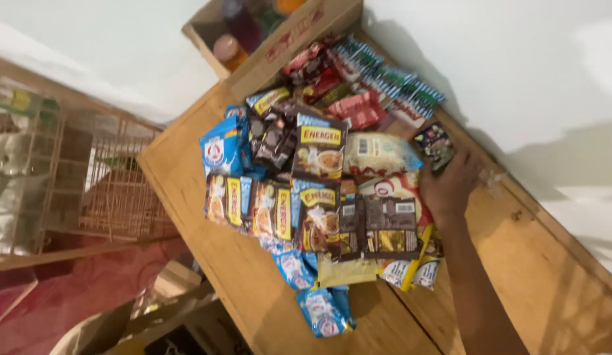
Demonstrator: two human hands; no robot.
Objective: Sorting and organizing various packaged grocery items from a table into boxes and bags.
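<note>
We see our right hand (450,187) at the heap's far edge, fingers (465,164) pinching a small dark sachet (435,146); blue sachets (223,146), brown-and-yellow sachets (319,148) and red wrappers (358,108) crowd the wooden table (556,289); a cardboard box (279,46) stands beyond.

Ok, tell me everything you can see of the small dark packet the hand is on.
The small dark packet is a flat, roughly rectangular sachet of glossy foil-like film, black with small coloured printing too blurred to make out. It lies tilted at the right edge of the pile of sachets, near the wooden table's raised edge. The right hand grips its lower end, fingers on its edge. Its upper part shows uncovered. Whether it rests on the table or is lifted cannot be told.
</note>
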